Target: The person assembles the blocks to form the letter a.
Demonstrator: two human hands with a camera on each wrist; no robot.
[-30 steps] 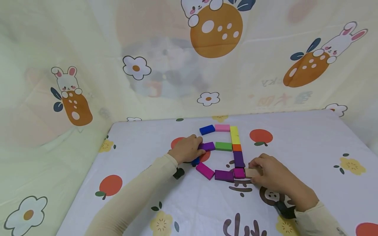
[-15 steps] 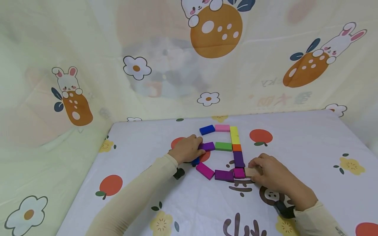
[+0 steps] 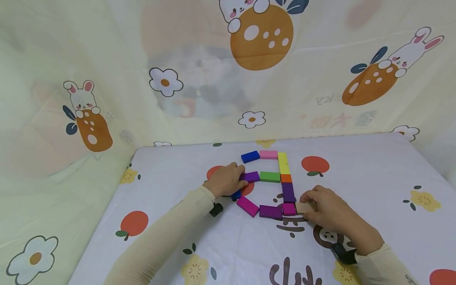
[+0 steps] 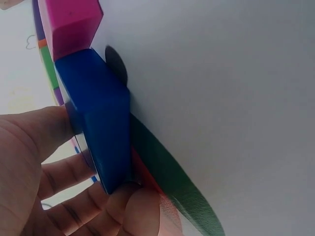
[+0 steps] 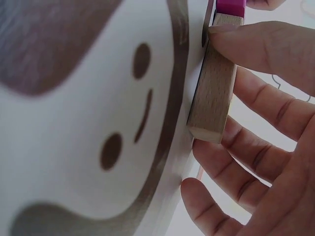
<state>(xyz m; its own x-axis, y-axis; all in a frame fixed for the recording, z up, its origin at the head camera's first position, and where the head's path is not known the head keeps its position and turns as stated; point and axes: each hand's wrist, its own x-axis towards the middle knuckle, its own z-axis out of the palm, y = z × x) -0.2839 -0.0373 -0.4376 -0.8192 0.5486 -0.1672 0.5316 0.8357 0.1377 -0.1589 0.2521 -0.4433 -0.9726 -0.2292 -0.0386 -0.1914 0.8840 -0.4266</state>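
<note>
Colored rectangular blocks lie end to end on the cloth. My left hand (image 3: 224, 180) holds a blue block (image 4: 109, 132) between thumb and fingers, its end against a pink-magenta block (image 4: 74, 24). The same hand hides part of the purple block (image 3: 251, 177) in the head view. At the right, my right hand (image 3: 325, 209) pinches a plain wooden block (image 5: 214, 91), thumb on one side and fingers on the other. Its far end touches a small magenta block (image 3: 289, 209).
A green block (image 3: 270, 177), a yellow block (image 3: 283, 163), an orange block (image 3: 286, 178), a dark purple block (image 3: 288, 192) and a purple block (image 3: 270, 211) belong to the outline. Behind, a pink block (image 3: 268, 154) adjoins a blue one. A printed curtain (image 3: 199, 130) hangs beyond the table.
</note>
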